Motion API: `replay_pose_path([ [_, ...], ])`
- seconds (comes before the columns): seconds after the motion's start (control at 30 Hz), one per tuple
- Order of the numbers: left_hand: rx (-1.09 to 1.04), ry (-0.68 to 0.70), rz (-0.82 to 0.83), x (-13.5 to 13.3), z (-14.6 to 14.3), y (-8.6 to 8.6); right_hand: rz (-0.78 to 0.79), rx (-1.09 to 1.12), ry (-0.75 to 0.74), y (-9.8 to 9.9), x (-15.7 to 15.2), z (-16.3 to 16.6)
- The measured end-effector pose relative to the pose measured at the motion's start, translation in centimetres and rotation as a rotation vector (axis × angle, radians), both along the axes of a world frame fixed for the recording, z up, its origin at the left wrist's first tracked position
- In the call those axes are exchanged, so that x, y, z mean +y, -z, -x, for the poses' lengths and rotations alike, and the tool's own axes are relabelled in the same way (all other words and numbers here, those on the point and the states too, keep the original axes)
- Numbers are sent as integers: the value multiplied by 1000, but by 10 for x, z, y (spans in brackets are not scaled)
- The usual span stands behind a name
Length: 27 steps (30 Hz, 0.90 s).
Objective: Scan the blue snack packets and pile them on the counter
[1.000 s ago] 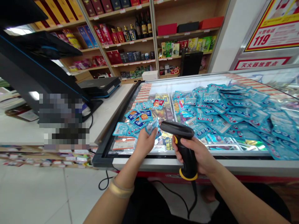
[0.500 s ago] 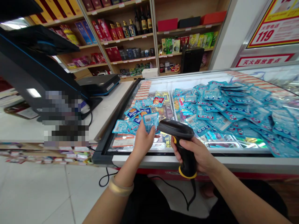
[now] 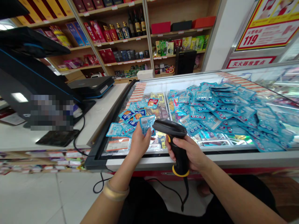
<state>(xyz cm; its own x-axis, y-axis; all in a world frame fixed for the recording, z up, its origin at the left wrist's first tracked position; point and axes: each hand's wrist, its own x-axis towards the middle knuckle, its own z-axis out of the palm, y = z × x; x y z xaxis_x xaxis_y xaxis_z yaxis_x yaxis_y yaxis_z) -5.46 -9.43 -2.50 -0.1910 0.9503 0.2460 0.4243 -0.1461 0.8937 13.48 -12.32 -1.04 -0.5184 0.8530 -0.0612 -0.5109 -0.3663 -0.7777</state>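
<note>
My left hand point(image 3: 138, 142) pinches a small blue snack packet point(image 3: 146, 122) and holds it upright, its barcode side toward me. My right hand point(image 3: 188, 152) is wrapped round the handle of a black barcode scanner point(image 3: 174, 137) with yellow trim; the scanner's head sits just right of the packet and points at it. Both are above the near edge of a glass-topped freezer point(image 3: 163, 161). A small pile of blue and orange packets point(image 3: 127, 119) lies on the glass just beyond my left hand. A large heap of blue packets point(image 3: 224, 109) covers the glass to the right.
A white counter point(image 3: 102, 109) to the left carries a black register screen point(image 3: 25, 81) and a dark scale point(image 3: 92, 86). The scanner's cable point(image 3: 184, 196) hangs toward the floor. Shelves of bottles and boxes point(image 3: 130, 40) line the back wall. A red and yellow sign point(image 3: 263, 28) hangs at the right.
My left hand has lifted the packet and turned it upright beside the scanner head. The view has shifted slightly, so everything sits a little further left.
</note>
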Motion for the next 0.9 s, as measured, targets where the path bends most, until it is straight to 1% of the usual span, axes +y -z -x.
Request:
replay_pose_path([
  [0.1,22,-21,-65,7,-1,-11,3,58,72,-2,0,-5],
  [0.17,13,-5,-110,16,-8,-21,4,84,132,-4,1,-15],
  [0.27,19,88,-142,34,-34,-39,-13,98,246,-10,4,-44],
  [0.33,57,150,-172,47,-63,-50,-41,95,344,-16,5,-68],
  [0.47,98,235,-212,77,-134,-73,-56,78,538,-29,9,-120],
  [0.6,89,300,-218,114,-202,-93,-59,61,646,-38,13,-167],
  [0.67,140,320,-198,130,-228,-97,-61,52,676,-40,16,-187],
  [0.73,300,327,-161,140,-245,-97,-60,47,696,-39,20,-202],
  [0.83,555,295,-126,142,-257,-91,-28,60,705,-35,28,-217],
  [0.9,612,273,-139,139,-258,-87,-11,66,708,-30,32,-222],
])
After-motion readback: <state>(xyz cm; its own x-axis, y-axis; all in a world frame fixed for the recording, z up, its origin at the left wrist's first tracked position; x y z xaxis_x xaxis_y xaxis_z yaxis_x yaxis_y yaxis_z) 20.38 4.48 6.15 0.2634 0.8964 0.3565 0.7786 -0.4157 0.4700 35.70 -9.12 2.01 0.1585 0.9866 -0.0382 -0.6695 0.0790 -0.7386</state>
